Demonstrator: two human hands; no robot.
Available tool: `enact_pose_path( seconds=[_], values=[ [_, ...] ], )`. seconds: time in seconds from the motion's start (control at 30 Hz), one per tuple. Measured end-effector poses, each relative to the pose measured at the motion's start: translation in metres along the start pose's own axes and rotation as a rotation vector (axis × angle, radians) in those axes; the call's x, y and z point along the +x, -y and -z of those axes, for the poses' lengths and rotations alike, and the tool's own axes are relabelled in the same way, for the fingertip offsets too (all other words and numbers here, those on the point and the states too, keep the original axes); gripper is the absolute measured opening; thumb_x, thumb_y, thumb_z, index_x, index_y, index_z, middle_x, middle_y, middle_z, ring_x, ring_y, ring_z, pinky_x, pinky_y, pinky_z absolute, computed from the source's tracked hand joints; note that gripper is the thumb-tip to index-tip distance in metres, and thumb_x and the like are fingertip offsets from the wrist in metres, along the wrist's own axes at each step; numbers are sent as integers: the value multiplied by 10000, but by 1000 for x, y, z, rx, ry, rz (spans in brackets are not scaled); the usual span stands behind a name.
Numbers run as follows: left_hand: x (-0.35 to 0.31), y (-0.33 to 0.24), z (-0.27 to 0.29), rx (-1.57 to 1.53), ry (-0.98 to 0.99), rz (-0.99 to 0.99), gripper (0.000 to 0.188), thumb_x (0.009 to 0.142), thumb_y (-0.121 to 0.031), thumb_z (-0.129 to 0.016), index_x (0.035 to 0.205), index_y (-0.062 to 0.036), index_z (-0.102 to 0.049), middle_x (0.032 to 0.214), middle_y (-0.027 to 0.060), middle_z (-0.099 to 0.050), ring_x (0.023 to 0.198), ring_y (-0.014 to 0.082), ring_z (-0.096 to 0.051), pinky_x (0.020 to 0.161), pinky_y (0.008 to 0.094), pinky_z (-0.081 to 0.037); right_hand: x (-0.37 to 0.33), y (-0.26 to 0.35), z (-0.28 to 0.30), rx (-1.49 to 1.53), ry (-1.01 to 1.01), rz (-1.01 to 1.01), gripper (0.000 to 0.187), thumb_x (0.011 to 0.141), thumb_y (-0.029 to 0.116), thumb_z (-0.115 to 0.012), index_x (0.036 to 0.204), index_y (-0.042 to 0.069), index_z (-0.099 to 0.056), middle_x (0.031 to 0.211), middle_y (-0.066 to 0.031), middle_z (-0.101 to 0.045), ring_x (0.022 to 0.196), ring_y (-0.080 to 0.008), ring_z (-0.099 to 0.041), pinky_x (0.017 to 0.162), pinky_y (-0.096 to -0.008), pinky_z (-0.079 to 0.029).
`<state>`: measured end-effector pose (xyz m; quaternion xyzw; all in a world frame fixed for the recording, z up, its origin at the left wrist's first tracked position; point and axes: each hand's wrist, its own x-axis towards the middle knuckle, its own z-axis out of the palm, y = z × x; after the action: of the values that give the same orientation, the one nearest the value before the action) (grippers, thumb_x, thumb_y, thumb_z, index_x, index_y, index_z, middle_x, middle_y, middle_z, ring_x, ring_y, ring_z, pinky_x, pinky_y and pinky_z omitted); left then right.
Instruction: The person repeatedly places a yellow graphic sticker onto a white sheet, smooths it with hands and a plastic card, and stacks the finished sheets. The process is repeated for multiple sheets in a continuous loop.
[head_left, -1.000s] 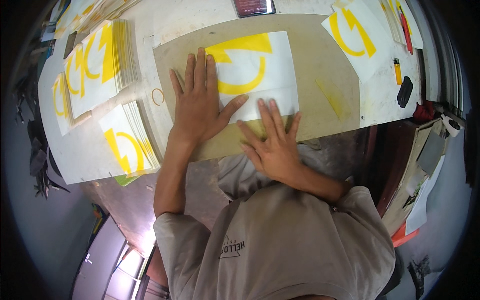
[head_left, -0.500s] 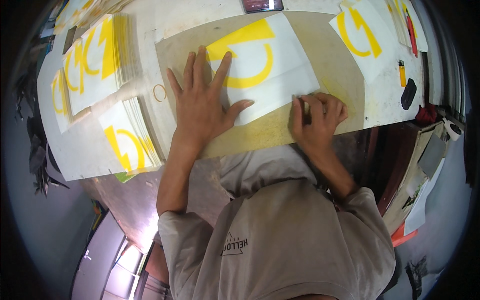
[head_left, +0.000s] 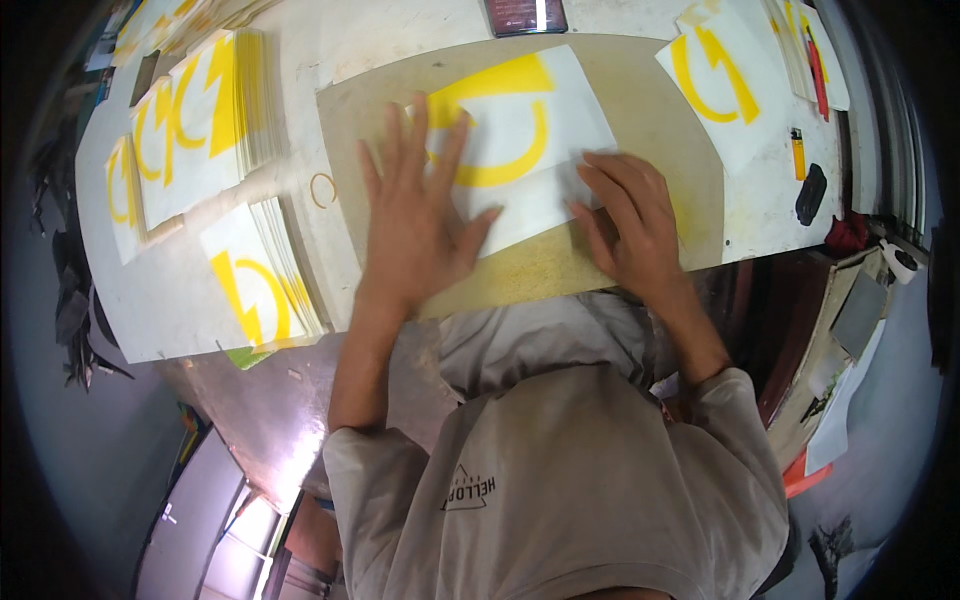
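A white paper sheet with a yellow slanted band and a yellow curve lies tilted on a tan board. Over its left edge is my left hand, slightly blurred, fingers spread wide and gripping nothing. My right hand is at the sheet's lower right edge, fingers bent and the thumb apart from them. Nothing shows between that thumb and the fingers; its fingertips are at the paper, and whether they press on it I cannot tell.
Stacks of similar yellow-marked paper stand at the left, with a smaller stack nearer me. A rubber band lies beside the board. At right are another marked sheet, a red pen-like tool, a yellow lighter and a black object.
My left hand has shifted a little to the right. The right hand has moved up onto the sheet's lower right, its fingers less curled. The sheet's upper part sits slightly lower.
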<state>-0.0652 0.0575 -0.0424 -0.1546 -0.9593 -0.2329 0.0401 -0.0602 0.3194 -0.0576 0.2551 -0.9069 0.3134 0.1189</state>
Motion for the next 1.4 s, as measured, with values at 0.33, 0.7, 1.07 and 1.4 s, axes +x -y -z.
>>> enact_pose_path(
  seconds=[0.33, 0.7, 1.07, 1.4],
  values=[
    [-30, -25, -35, 31, -115, -55, 376, 859, -68, -760, 1233, -87, -728, 1116, 53, -704, 1122, 252, -640, 1130, 533, -400, 22, -31, 2, -31, 238, 181, 452, 722, 28, -764, 1170, 73, -719, 1230, -100, -677, 1206, -328, -605, 1122, -550, -422],
    [-49, -43, -45, 26, -142, -103, 434, 788, 39, -670, 1203, -67, -735, 1220, 102, -703, 1162, 309, -663, 1072, 506, -484, -7, -7, 9, 22, 163, 232, 267, 744, -11, -706, 1010, -32, -704, 1299, -156, -676, 1277, -357, -618, 1070, -536, -513],
    [-83, -63, -43, -60, -80, -102, 300, 891, -101, -757, 1168, 14, -734, 1299, 189, -687, 1256, 367, -639, 1073, 516, -503, -46, 3, 15, 84, 217, 160, 271, 827, -15, -714, 1096, -45, -720, 1316, -151, -679, 1311, -363, -609, 1099, -533, -514],
    [-89, -61, -48, -80, -57, -74, 357, 893, -90, -777, 1220, 37, -714, 1359, 199, -664, 1342, 402, -582, 1137, 550, -455, -48, 1, 15, 88, 184, 144, 242, 855, 3, -729, 1092, -45, -722, 1310, -140, -683, 1288, -347, -621, 1078, -518, -532]
  ],
)
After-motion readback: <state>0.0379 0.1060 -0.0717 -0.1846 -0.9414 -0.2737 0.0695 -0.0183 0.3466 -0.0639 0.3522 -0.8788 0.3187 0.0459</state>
